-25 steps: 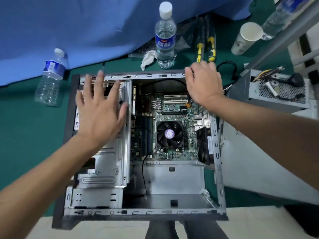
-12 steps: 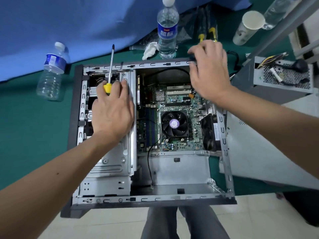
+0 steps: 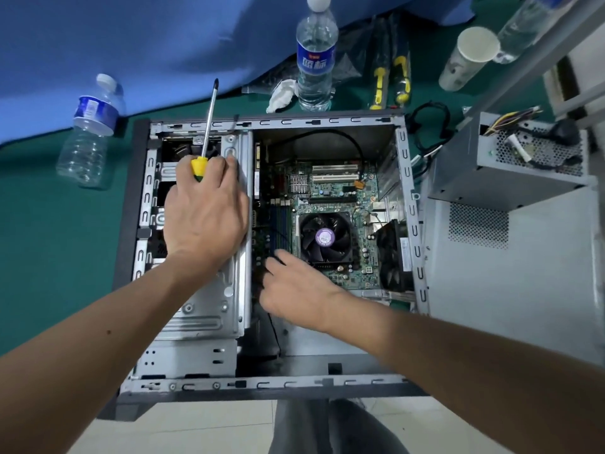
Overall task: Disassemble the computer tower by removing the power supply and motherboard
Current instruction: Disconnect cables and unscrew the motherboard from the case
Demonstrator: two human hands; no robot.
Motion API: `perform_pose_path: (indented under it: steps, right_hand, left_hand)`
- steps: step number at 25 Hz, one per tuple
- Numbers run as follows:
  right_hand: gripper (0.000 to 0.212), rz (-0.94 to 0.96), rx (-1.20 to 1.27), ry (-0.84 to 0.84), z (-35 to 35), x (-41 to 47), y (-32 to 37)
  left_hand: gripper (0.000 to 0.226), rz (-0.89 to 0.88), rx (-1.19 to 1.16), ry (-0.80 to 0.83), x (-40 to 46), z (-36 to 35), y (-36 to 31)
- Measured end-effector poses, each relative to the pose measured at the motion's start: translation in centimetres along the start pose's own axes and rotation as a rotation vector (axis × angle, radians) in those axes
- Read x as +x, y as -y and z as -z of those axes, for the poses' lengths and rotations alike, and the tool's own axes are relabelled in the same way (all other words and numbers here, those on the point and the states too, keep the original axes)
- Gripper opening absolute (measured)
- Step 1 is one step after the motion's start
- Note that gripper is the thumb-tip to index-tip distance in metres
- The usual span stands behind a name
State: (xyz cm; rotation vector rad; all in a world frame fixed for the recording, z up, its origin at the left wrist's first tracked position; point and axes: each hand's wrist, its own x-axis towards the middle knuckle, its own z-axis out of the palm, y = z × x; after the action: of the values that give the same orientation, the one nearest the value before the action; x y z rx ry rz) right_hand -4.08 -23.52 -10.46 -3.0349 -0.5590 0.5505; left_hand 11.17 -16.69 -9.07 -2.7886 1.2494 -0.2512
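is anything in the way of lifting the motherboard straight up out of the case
The case is open on top, power supply already out beside it. Over the motherboard are only the right hand and a black cable arching across the top.

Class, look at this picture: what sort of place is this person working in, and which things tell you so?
Probably an informal repair workbench: an open computer case on a green table cover, spare screwdrivers and water bottles nearby.
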Motion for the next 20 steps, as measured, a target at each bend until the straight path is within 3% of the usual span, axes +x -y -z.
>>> perform_pose_path:
  steps: [3,5,8,11,16,20]
  right_hand:
    - [0.019,0.065,0.050,-0.259,-0.3,-2.1,0.5]
    - [0.011,0.048,0.051,-0.327,0.9,-3.5,-0.9]
    - [0.005,-0.091,0.037,-0.290,2.1,-5.0,-4.6]
    - [0.017,-0.180,0.093,-0.179,1.9,-6.2,-5.9]
    - [0.058,-0.196,0.311,-0.142,1.6,-5.1,-4.2]
    - [0.025,-0.201,0.190,-0.152,0.2,-1.6,-1.6]
  left_hand:
    - [0.047,0.007,-0.004,-0.023,0.0,-0.1,-0.1]
    - [0.046,0.016,-0.005,-0.035,0.0,-0.1,-0.1]
    - [0.045,0.018,-0.016,-0.055,0.0,-0.2,-0.1]
    - [0.045,0.021,-0.015,-0.070,0.0,-0.4,-0.1]
    - [0.044,0.025,-0.024,-0.082,-0.1,-0.4,-0.1]
    - [0.044,0.020,-0.028,-0.095,-0.2,-0.2,-0.1]
